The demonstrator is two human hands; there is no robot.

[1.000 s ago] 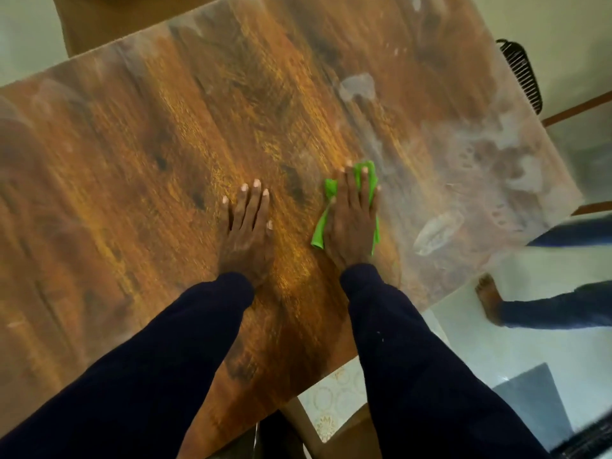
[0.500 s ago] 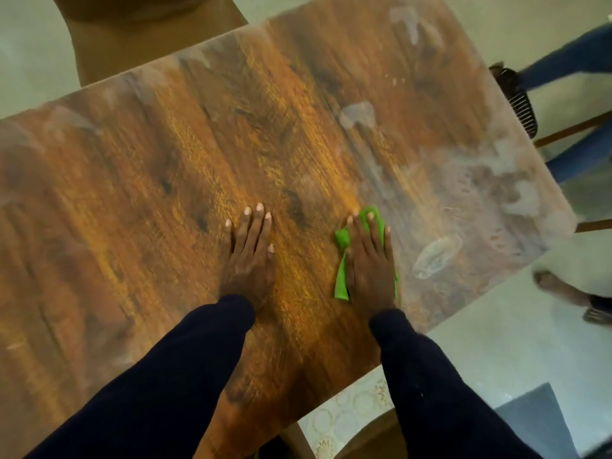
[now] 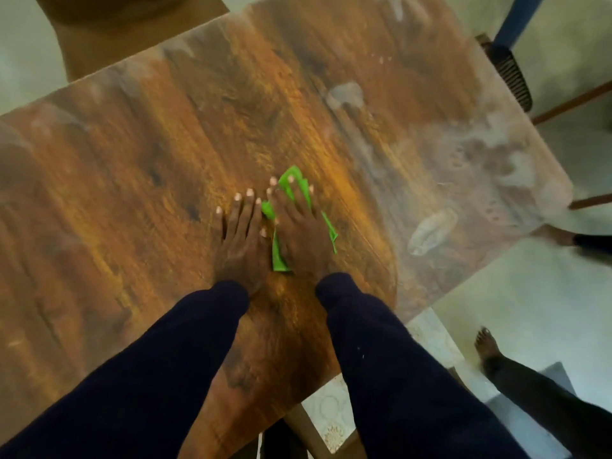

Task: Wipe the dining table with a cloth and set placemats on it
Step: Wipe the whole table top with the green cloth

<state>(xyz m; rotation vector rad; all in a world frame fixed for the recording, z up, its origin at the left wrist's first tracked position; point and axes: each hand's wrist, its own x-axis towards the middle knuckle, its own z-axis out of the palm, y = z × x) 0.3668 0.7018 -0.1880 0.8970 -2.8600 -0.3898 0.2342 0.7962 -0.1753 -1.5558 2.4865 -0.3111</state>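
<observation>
My right hand (image 3: 299, 233) lies flat with straight fingers, pressing the green cloth (image 3: 279, 256) onto the wooden bench (image 3: 132, 160) near its middle. It has slid leftward since half a second ago, so the cloth now sits just beside my left hand (image 3: 243, 240), where before a clear gap of wood lay between them. My left hand has stayed flat on the bench, fingers straight and close together. The pale dusty smears (image 3: 496, 154) on the right end look unchanged. Someone's bare foot (image 3: 486, 346) now shows on the floor nearer me.

Flat, palms down, side by side: left hand (image 3: 243, 241), right hand (image 3: 303, 238).
</observation>
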